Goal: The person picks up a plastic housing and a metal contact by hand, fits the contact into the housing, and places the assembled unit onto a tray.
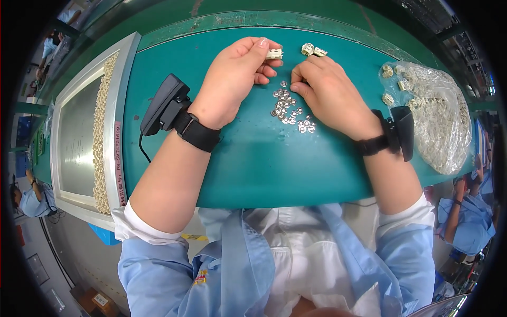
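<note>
The cream plastic block [275, 54] is over the far part of the bench [248, 174], pinched between the thumb and fingers of the left hand [228, 79]; that grip is closed on it, one end poking out toward the right. A light pinch along the sides looks best, leaving that end easy to see and reach. The right hand [331, 87] hangs just beside, thumb and forefinger curled close together; whether its grip holds anything, I cannot tell. Near those fingertips lie small round metal bits [285, 120], loose and bunched, so picking them singly, by the rim, probably needs a fine touch that does not sweep the pile. Two spare blocks [308, 49] sit just beyond the right knuckles, where a careless move could nudge them. Farther right is a clear bag [443, 119] of similar pieces, close to the black wrist gadget [403, 132], so the wrist should turn gently; a metal frame [130, 58] bearing a row of cream pieces [101, 140] stands well left
</note>
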A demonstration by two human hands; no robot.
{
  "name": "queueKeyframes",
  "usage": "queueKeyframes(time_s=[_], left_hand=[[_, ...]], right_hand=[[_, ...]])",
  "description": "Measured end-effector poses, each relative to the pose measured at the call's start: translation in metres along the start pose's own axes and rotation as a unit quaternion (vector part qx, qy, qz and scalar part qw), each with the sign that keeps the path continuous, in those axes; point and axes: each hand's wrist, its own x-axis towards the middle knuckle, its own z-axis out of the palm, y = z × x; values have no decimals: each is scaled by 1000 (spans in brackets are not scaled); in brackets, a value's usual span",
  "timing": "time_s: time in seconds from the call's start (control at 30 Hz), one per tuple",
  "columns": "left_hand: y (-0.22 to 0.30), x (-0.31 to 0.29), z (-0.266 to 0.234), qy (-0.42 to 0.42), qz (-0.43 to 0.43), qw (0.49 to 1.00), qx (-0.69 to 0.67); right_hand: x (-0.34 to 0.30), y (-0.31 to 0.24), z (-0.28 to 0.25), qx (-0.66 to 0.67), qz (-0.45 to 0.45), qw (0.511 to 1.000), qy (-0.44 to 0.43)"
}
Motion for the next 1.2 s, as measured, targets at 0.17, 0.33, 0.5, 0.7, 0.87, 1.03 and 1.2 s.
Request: queueKeyframes(time_s=[0.17, 0.33, 0.5, 0.7, 0.87, 1.03, 1.2], left_hand=[[-1, 1, 0, -9, 1, 1000, -5], [-1, 0, 3, -23, 9, 1000, 6], [1, -3, 5, -30, 10, 999, -11], [5, -9, 11, -56, -4, 998, -27], [6, -11, 15, -85, -13, 996, -38], [5, -15, 17, -96, -4, 994, -59], [2, -15, 22, -98, 21, 993, -59]], right_hand=[[-1, 4, 2, -1, -16, 1000, 12], [-1, 7, -11, 146, 67, 987, -4], [-2, 13, -9, 382, 104, 918, -2], [-6, 4, -20, 404, 149, 902, -31], [-6, 3, -27, 403, 120, 907, -5], [-5, -7, -28, 519, 150, 840, 56], [-6, -9, -29, 562, 159, 811, 38]])
